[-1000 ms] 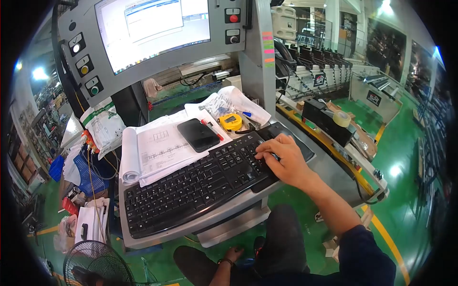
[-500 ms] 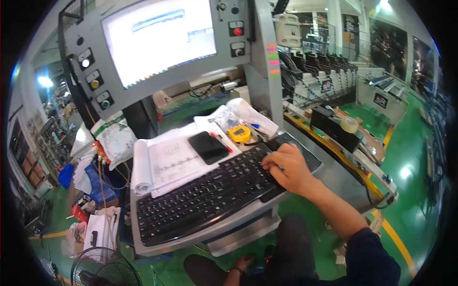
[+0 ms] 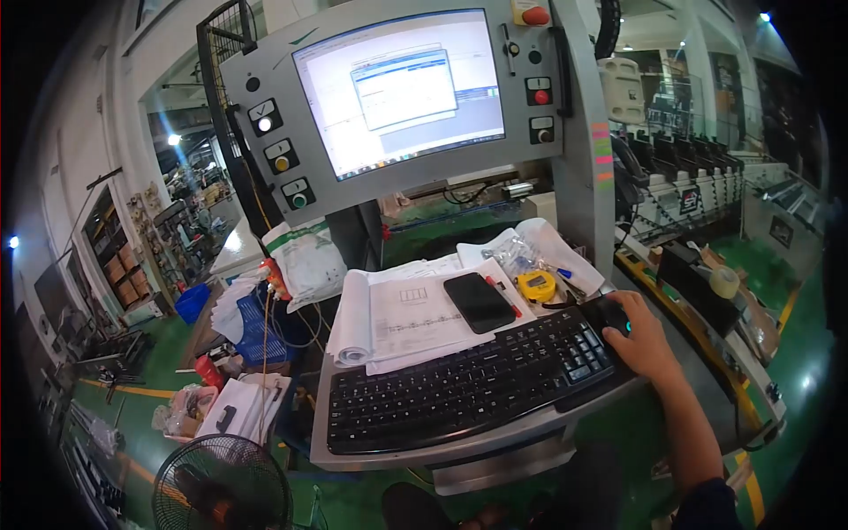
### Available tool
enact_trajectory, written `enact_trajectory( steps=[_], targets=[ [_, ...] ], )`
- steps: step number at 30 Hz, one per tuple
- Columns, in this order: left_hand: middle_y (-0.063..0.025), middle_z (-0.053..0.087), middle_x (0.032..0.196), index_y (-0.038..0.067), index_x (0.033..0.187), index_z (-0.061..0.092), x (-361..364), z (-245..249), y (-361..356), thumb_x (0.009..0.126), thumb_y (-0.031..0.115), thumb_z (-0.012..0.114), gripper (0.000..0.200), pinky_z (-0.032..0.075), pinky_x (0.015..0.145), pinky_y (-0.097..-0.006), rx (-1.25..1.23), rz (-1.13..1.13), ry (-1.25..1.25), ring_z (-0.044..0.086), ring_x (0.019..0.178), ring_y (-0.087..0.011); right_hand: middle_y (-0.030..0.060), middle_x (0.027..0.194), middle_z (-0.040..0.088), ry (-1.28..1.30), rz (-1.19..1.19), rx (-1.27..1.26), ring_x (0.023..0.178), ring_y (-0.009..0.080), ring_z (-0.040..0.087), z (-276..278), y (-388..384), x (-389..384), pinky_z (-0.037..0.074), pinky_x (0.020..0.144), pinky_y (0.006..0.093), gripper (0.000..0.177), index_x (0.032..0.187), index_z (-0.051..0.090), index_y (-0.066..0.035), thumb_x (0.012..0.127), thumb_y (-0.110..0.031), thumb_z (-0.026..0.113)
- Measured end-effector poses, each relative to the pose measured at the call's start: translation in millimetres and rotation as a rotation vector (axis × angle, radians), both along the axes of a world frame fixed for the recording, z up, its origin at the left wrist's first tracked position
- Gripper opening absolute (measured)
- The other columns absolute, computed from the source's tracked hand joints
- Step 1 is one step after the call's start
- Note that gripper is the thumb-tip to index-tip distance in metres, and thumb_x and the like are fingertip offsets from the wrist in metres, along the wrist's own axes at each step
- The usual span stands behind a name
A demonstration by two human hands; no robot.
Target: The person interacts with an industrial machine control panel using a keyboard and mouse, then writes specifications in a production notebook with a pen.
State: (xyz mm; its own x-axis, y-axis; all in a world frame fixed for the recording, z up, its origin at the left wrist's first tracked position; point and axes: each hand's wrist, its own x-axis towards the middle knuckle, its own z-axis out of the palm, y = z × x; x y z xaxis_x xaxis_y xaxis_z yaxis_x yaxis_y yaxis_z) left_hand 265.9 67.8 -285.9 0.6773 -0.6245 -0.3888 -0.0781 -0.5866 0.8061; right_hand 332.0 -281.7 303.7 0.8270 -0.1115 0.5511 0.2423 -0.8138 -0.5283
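Note:
My right hand (image 3: 643, 340) is curled over a black computer mouse (image 3: 608, 311) just past the keyboard's right end; a small green glow shows beside the thumb. The black keyboard (image 3: 468, 389) lies on the grey console shelf. Behind it are a black phone (image 3: 479, 302) and printed drawing sheets (image 3: 411, 322), rolled at their left edge. A yellow tape measure (image 3: 536, 285) and a red pen (image 3: 506, 299) lie near the phone. Above, the monitor (image 3: 397, 97) displays overlapping windows. My left hand (image 3: 490, 515) is only a dim patch at the bottom edge, its fingers unreadable.
Panel buttons and a red emergency stop (image 3: 534, 16) flank the monitor. A white plastic bag (image 3: 305, 265) hangs left of the papers. A black fan (image 3: 221, 486) stands at lower left, near a blue basket (image 3: 265, 331). Machinery with a yellow rail (image 3: 671, 305) runs along the right.
My right hand has gone from the keyboard's right-hand keys to the mouse. The camera view has tilted up and turned left. Windows now show clearly on the monitor.

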Motion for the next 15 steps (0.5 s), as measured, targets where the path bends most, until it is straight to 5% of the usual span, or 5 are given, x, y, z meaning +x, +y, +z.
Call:
enact_trajectory(
  steps=[1, 4, 7, 10, 15],
  targets=[
    [-0.0082, 0.066, 0.146, 0.012, 0.150, 0.063, -3, -6, 1, 0.111, 0.030, 0.062, 0.043, 0.055, 0.107, -0.0454, 0.158, -0.104, -0.159, 0.063, 0.132, -0.0272, 0.0208, 0.144, 0.057, -0.030, 0.021, -0.018, 0.131, 0.0452, 0.060, -5, -5, 3, 0.049, 0.109, 0.0489, 0.052, 0.140, 0.058, -0.003, 0.092, -0.018, 0.073],
    [-0.0070, 0.067, 0.145, 0.014, 0.151, 0.062, -5, -1, 10, 0.112, 0.024, 0.059, 0.040, 0.056, 0.105, -0.0454, -0.416, 0.353, 0.586, 0.064, 0.129, -0.0264, 0.0208, 0.144, 0.057, -0.047, 0.031, -0.016, 0.131, 0.0445, 0.060, -6, -4, 5, 0.049, 0.109, 0.0485, 0.052, 0.140, 0.058, -0.002, 0.092, -0.018, 0.073],
    [-0.0065, 0.068, 0.143, 0.014, 0.154, 0.059, 1, -6, 10, 0.112, 0.015, 0.058, 0.042, 0.058, 0.101, -0.0444, -0.250, 0.533, 0.831, 0.066, 0.127, -0.0251, 0.0207, 0.145, 0.056, -0.028, 0.035, -0.006, 0.130, 0.0436, 0.060, -4, -2, 3, 0.050, 0.108, 0.0476, 0.051, 0.139, 0.059, 0.000, 0.093, -0.018, 0.073],
    [-0.0075, 0.069, 0.142, 0.015, 0.153, 0.060, -6, -2, 6, 0.112, 0.013, 0.056, 0.041, 0.059, 0.102, -0.0447, -0.508, 0.303, 0.419, 0.066, 0.127, -0.0258, 0.0205, 0.145, 0.056, -0.010, 0.046, 0.016, 0.129, 0.0425, 0.061, -1, 1, 1, 0.051, 0.106, 0.0465, 0.051, 0.138, 0.060, 0.000, 0.093, -0.018, 0.073],
    [-0.0109, 0.069, 0.143, 0.008, 0.148, 0.064, 1, -21, 7, 0.112, 0.013, 0.058, 0.037, 0.058, 0.104, -0.0443, -0.718, 0.623, 1.099, 0.067, 0.125, -0.0283, 0.0191, 0.144, 0.057, -0.040, 0.050, -0.022, 0.127, 0.0407, 0.062, -1, 1, 0, 0.052, 0.103, 0.0452, 0.048, 0.137, 0.061, 0.000, 0.094, -0.018, 0.074]
  ],
)
